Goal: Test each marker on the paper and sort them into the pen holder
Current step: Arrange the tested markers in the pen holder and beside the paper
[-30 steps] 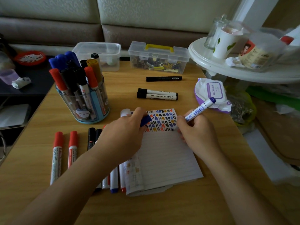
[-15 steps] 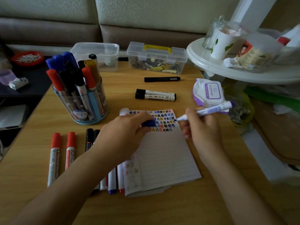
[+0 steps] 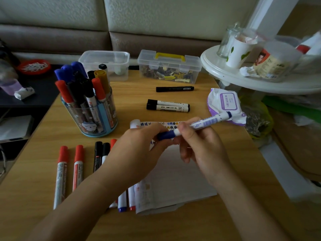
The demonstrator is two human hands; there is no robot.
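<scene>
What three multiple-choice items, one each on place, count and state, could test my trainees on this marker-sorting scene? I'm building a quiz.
1. Where does the round clear pen holder with the blue base stand?
A. Far left of the wooden table
B. On the white round shelf
C. Atop the lined paper

2. How many all-black markers lie alone near the clear box with the yellow handle?
A. Three
B. One
C. None

3. What is happening with the blue-capped white marker?
A. Lying on the table
B. Standing in the holder
C. Held by both hands, cap at its tip

Key: 1 A, it stands left of the paper. 2 B, one black marker lies there. 3 C, the left hand pinches the cap while the right hand holds the barrel.
</scene>
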